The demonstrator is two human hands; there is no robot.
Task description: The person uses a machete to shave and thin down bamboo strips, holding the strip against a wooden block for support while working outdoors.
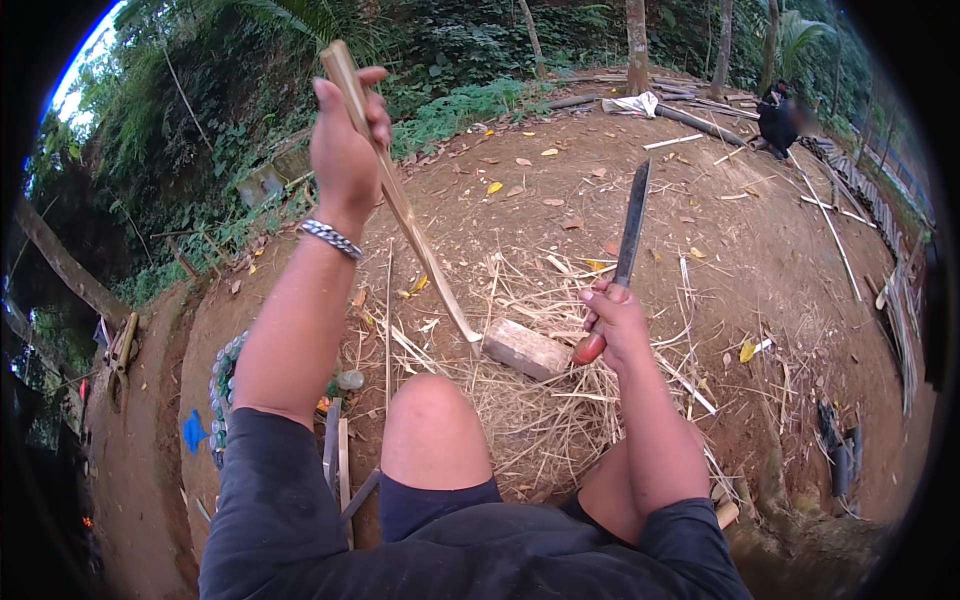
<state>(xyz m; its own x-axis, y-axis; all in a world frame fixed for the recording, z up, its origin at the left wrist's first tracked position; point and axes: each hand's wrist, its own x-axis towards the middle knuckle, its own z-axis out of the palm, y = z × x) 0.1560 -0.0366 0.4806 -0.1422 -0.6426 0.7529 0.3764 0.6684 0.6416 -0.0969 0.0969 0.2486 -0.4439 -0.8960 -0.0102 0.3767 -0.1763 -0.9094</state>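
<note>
My left hand, raised at the upper left, grips a long split strip of bamboo near its top. The strip slants down to the right, and its lower end comes beside a short squared wood block on the ground. In my right hand is a machete, held by its reddish handle with the dark blade pointing up and away. The blade is apart from the bamboo. The right fist is just right of the block, above a litter of thin shavings.
Pale shavings cover the dirt around my knees. A strand of bottles and a blue scrap lie at left. Another person crouches at the far right near long poles. Dark tubes stand at right.
</note>
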